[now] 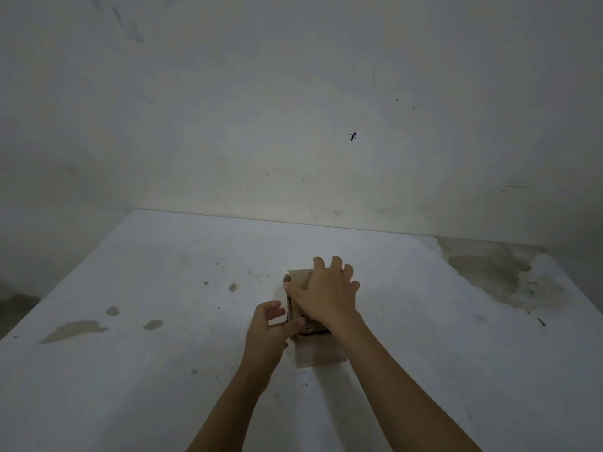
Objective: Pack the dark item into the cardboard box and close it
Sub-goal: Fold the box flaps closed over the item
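Observation:
A small cardboard box (318, 352) stands on the white table (163, 370), near the middle. My right hand (326, 293) lies flat over the box's top, fingers spread, pressing a flap (298, 278) down. My left hand (269, 331) touches the box's left side, thumb and fingers pinching at a side flap. A thin dark edge (311, 333) shows under my right wrist; the dark item itself is hidden. The near flap hangs down at the front.
The table has brown stains at the left (73, 331) and a large worn patch at the far right (502, 275). A plain wall (293, 125) runs along the table's back and left edges.

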Motion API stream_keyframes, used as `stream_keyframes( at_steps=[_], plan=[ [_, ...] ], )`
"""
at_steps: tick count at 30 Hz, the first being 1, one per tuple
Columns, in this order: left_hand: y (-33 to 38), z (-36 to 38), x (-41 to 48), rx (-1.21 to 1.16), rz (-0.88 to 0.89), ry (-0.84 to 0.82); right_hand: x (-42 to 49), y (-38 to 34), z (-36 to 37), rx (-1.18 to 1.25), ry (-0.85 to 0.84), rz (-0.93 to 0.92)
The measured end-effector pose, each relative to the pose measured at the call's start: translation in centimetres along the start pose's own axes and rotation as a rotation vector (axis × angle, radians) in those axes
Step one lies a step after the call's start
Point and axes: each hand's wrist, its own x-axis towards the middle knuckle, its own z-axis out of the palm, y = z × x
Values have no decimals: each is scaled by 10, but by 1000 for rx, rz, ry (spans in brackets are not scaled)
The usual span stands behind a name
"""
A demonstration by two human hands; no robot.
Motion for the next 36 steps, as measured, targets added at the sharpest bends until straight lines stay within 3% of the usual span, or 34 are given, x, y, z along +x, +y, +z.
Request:
stream_keyframes(
  at_steps=[11, 22, 29, 36],
  plan=[
    [5, -3, 2, -129, -77, -275, 23, -26, 17, -66, -37, 102],
    [2, -3, -4, -188, -98, -275, 27, -15, 4, -131, -186, -31],
    [1, -2, -6, -219, -96, -317, 23, 8, -30, -53, -446, -185],
    [-13, -14, -9, -262, -48, -438, 24, 2, -28, -127, -460, -205]
  ],
)
